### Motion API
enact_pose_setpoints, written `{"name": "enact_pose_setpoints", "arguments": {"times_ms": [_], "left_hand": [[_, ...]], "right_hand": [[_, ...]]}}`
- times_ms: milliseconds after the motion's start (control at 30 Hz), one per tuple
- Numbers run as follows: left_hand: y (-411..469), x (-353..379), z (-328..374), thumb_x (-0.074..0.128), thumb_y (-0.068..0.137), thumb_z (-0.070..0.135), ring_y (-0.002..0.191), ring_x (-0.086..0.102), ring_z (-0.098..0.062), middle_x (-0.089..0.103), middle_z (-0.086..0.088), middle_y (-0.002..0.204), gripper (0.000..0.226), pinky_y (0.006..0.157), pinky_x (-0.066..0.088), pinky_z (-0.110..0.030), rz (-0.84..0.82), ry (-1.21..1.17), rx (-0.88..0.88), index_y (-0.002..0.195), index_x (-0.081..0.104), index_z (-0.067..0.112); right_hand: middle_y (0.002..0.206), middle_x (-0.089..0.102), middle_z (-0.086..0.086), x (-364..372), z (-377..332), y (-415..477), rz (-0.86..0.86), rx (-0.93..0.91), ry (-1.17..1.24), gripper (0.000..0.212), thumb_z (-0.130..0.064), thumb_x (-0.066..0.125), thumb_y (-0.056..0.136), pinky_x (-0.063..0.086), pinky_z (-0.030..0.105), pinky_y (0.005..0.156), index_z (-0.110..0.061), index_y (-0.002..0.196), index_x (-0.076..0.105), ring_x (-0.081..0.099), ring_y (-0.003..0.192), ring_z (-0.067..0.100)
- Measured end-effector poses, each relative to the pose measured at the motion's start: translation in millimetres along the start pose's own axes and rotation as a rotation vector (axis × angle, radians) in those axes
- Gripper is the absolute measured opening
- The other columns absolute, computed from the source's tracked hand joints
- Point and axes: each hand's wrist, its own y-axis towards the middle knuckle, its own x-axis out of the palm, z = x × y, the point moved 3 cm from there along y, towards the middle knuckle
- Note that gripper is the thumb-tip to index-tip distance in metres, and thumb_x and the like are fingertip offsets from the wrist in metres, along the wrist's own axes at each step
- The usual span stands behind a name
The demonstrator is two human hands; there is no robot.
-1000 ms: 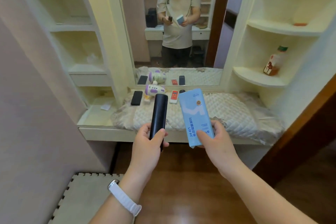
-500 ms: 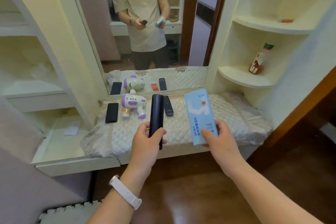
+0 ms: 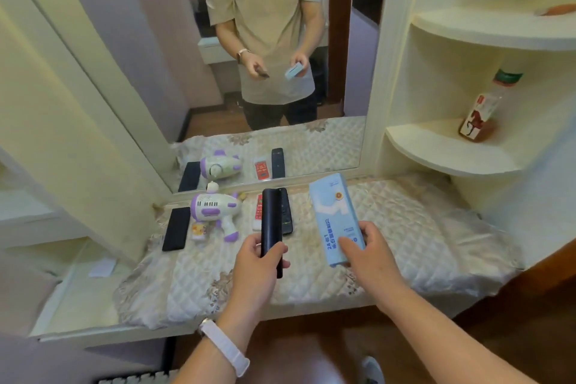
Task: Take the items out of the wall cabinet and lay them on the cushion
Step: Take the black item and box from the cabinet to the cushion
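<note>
My left hand (image 3: 260, 262) is wrapped around the lower end of a black cylinder (image 3: 271, 224), thumb over the front and fingers curled behind it, so the tube stands out away from me above the quilted cushion (image 3: 405, 227). My right hand (image 3: 366, 254) pinches the near end of a light blue box (image 3: 336, 218) with dark blue print, thumb on top and the other fingers underneath; the box also hangs over the cushion, just to the right of the cylinder and apart from it.

Already lying on the cushion, behind the cylinder, is a black remote (image 3: 286, 212), partly hidden by the tube. Just left of the remote lies a red and white packet (image 3: 258, 212). Further left sits a white and purple toy gun (image 3: 216, 212), and left of that a black phone (image 3: 176, 229) lies flat near the cushion's left edge.

The cushion butts against a mirror (image 3: 265, 72) at the back. On a curved shelf (image 3: 448, 153) to the cushion's right stands a bottle (image 3: 486, 106) with a green cap. I wear a white watch strap (image 3: 226, 347) on my left wrist.
</note>
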Motion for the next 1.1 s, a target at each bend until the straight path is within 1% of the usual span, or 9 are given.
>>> {"name": "enact_pose_setpoints", "arguments": {"times_ms": [67, 133, 300, 433, 567, 733, 933, 1033, 1100], "left_hand": [[20, 24, -1, 0.064, 0.090, 0.010, 0.063, 0.066, -0.017, 0.068, -0.015, 0.093, 0.018, 0.055, 0.051, -0.026, 0.019, 0.021, -0.034, 0.107, 0.057, 0.014], [40, 48, -5, 0.064, 0.090, 0.009, 0.063, 0.066, -0.017, 0.068, -0.016, 0.096, 0.019, 0.053, 0.050, -0.026, 0.046, 0.042, -0.068, 0.107, 0.056, 0.013], [74, 85, -14, 0.063, 0.090, 0.008, 0.062, 0.066, -0.019, 0.068, -0.019, 0.096, 0.017, 0.050, 0.048, -0.026, 0.115, 0.033, -0.138, 0.105, 0.055, 0.011], [90, 100, -20, 0.061, 0.090, 0.007, 0.070, 0.067, -0.022, 0.068, -0.019, 0.097, 0.011, 0.057, 0.049, -0.030, 0.149, 0.058, -0.192, 0.098, 0.056, 0.013], [112, 105, -31, 0.061, 0.089, 0.007, 0.072, 0.067, -0.020, 0.068, -0.018, 0.098, 0.014, 0.058, 0.051, -0.029, 0.176, 0.088, -0.255, 0.100, 0.055, 0.013], [146, 111, -50, 0.054, 0.093, 0.008, 0.078, 0.068, -0.024, 0.065, -0.011, 0.098, 0.016, 0.064, 0.054, -0.033, 0.166, 0.126, -0.332, 0.108, 0.054, 0.012], [193, 119, -62, 0.052, 0.094, 0.011, 0.088, 0.065, -0.026, 0.065, -0.010, 0.098, 0.015, 0.077, 0.058, -0.040, 0.055, 0.186, -0.397, 0.108, 0.056, 0.015], [218, 119, -71, 0.052, 0.093, 0.013, 0.085, 0.066, -0.024, 0.066, -0.006, 0.095, 0.015, 0.080, 0.058, -0.044, 0.020, 0.226, -0.426, 0.107, 0.056, 0.020], [235, 119, -78, 0.051, 0.092, 0.015, 0.082, 0.067, -0.023, 0.068, -0.004, 0.091, 0.017, 0.079, 0.058, -0.046, -0.001, 0.262, -0.424, 0.106, 0.057, 0.022]], "right_hand": [[0.102, 0.065, -0.002, -11, 3, 29, -0.053, 0.025, 0.000, 0.016, -0.013, 0.060, 0.091, 0.060, 0.041, 0.072, -0.024, 0.097, 0.050, 0.067, 0.088, 0.015], [0.102, 0.065, -0.004, -25, 11, 57, -0.098, 0.051, -0.005, 0.016, -0.015, 0.060, 0.091, 0.060, 0.045, 0.075, -0.026, 0.097, 0.050, 0.067, 0.089, 0.016], [0.104, 0.063, -0.005, -44, 35, 107, -0.180, 0.121, -0.030, 0.016, -0.017, 0.059, 0.093, 0.060, 0.043, 0.074, -0.023, 0.104, 0.050, 0.067, 0.089, 0.015], [0.106, 0.064, -0.002, -42, 55, 136, -0.223, 0.201, -0.048, 0.019, -0.014, 0.059, 0.091, 0.061, 0.039, 0.071, -0.019, 0.108, 0.050, 0.068, 0.090, 0.018], [0.104, 0.063, -0.002, -29, 70, 158, -0.260, 0.253, -0.105, 0.021, -0.013, 0.060, 0.092, 0.061, 0.035, 0.072, -0.017, 0.110, 0.049, 0.066, 0.089, 0.015], [0.103, 0.060, -0.003, -8, 90, 186, -0.283, 0.343, -0.138, 0.026, -0.013, 0.061, 0.091, 0.060, 0.039, 0.079, -0.017, 0.112, 0.047, 0.065, 0.090, 0.014], [0.112, 0.061, 0.005, 4, 104, 219, -0.205, 0.433, -0.195, 0.034, -0.011, 0.064, 0.087, 0.059, 0.031, 0.071, -0.016, 0.117, 0.047, 0.066, 0.092, 0.017], [0.111, 0.061, 0.004, 13, 108, 236, -0.172, 0.463, -0.204, 0.033, -0.010, 0.066, 0.087, 0.059, 0.034, 0.075, -0.016, 0.114, 0.048, 0.066, 0.093, 0.018], [0.110, 0.061, 0.004, 20, 110, 245, -0.170, 0.480, -0.218, 0.033, -0.010, 0.066, 0.087, 0.059, 0.031, 0.074, -0.016, 0.113, 0.047, 0.065, 0.093, 0.018]]}}
